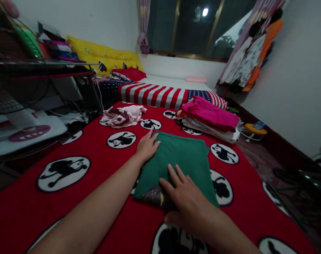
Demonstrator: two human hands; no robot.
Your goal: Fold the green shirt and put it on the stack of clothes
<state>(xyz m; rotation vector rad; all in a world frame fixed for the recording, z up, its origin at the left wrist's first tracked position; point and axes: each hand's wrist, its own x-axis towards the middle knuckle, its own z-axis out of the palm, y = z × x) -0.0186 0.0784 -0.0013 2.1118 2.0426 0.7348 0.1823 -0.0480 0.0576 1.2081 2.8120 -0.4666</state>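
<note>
A green folded garment (184, 151) lies flat on the red blanket (102, 155), which is printed with black figures in white ovals. Part of a dark, yellow-flecked patch (153, 195) shows at the garment's near edge. My left hand (147, 146) rests at the far left corner of the green cloth, its fingers spread. Over the near middle of the garment lies my right hand (183, 190), fingers apart and flat on the fabric. Neither hand grips anything.
A crumpled pink cloth (124, 116) lies beyond on the left. To the right is a stack of folded clothes (210, 116), bright pink on top. A desk (70, 68) and a white fan base (28, 130) stand at left; a small stool (255, 129) is at right.
</note>
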